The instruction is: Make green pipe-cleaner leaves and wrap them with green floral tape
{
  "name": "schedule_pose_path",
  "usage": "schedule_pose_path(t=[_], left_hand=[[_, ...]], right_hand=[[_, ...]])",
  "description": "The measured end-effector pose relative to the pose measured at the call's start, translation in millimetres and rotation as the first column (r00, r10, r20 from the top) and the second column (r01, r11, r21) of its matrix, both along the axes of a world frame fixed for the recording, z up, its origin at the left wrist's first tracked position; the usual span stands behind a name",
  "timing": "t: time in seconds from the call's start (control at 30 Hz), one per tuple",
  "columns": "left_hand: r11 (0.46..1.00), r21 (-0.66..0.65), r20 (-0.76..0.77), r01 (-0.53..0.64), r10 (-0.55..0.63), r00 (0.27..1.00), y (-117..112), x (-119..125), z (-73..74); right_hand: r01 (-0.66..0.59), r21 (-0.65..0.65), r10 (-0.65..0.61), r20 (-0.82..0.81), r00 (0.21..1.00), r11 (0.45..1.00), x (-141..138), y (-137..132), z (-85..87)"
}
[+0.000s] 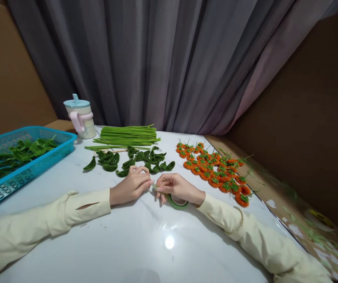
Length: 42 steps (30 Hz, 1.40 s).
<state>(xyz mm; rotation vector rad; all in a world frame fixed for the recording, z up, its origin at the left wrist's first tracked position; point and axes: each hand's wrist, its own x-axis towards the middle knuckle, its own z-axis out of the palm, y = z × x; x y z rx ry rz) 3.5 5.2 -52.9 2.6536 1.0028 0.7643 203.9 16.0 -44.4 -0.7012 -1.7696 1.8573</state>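
Note:
Both my hands rest on the white table (145,243), fingertips meeting. My right hand (177,188) is closed around a roll of green tape (177,203) that lies under its palm. My left hand (132,184) is curled, its fingertips pinching the loose end of the tape where the hands meet. Just beyond the hands lie several green chenille leaves (133,160). A bundle of straight green stems (127,135) lies farther back. To the right sits a spread of orange chenille flowers (213,169) with green centres.
A blue plastic basket (24,169) holding more green leaves stands at the left. A white lidded cup with a pink handle (81,116) stands at the back left. Grey curtains hang behind. The table's right edge borders a brown patterned surface (304,220).

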Motion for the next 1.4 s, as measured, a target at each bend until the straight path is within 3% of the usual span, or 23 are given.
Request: schedule_pose_path(t=[0.23,0.47,0.53,0.6,0.73,0.83,1.0,1.1,1.17,1.27,1.33,1.4], left_hand=[[0.986,-0.153,0.113,-0.072,0.090,0.990,4,-3,1.8],[0.993,-0.105,0.087,-0.054,0.063,0.994,5,-1,2.1],[0.996,-0.048,0.081,-0.079,0.082,0.993,5,-2,1.3],[0.988,0.100,0.065,-0.119,0.112,0.992,5,-8,-0.6],[0.873,0.439,0.033,-0.212,0.220,0.975,0,-35,-5.4],[0.821,0.495,0.030,-0.285,0.312,0.950,-3,-58,-5.4],[0.844,0.460,-0.106,-0.276,0.361,0.927,2,-71,-3.2],[0.882,0.377,-0.129,-0.281,0.350,0.928,9,-70,-6.2],[0.918,0.262,-0.050,-0.298,0.321,0.946,12,-68,-8.5],[0.930,-0.126,0.209,-0.346,0.365,0.907,11,-61,-7.4],[0.852,-0.465,0.387,-0.242,0.441,0.810,7,-52,-2.9],[0.725,-0.688,0.505,-0.013,0.492,0.710,2,-41,3.2]], right_hand=[[-0.069,-0.082,0.076,0.080,0.994,0.994,5,-4,9.7],[-0.069,-0.088,0.078,0.104,0.991,0.994,-1,-8,7.0],[-0.049,-0.069,0.057,0.112,0.992,0.996,-3,-9,4.2],[-0.019,-0.042,0.024,0.123,0.992,0.999,-3,-11,2.1],[0.055,0.025,-0.058,0.131,0.990,0.998,-4,-14,-1.2],[0.094,0.058,-0.101,0.116,0.988,0.994,-6,-17,-3.2],[0.144,0.075,-0.151,0.095,0.984,0.987,-9,-20,-4.7],[0.141,0.086,-0.149,0.084,0.985,0.986,-10,-20,-5.1],[0.147,0.083,-0.152,0.059,0.987,0.986,-10,-20,-5.6],[0.190,0.041,-0.191,0.021,0.981,0.981,-11,-20,-6.1],[0.212,0.013,-0.212,0.016,0.977,0.977,-12,-20,-5.7],[0.212,0.007,-0.212,0.011,0.977,0.977,-12,-19,-4.9]])
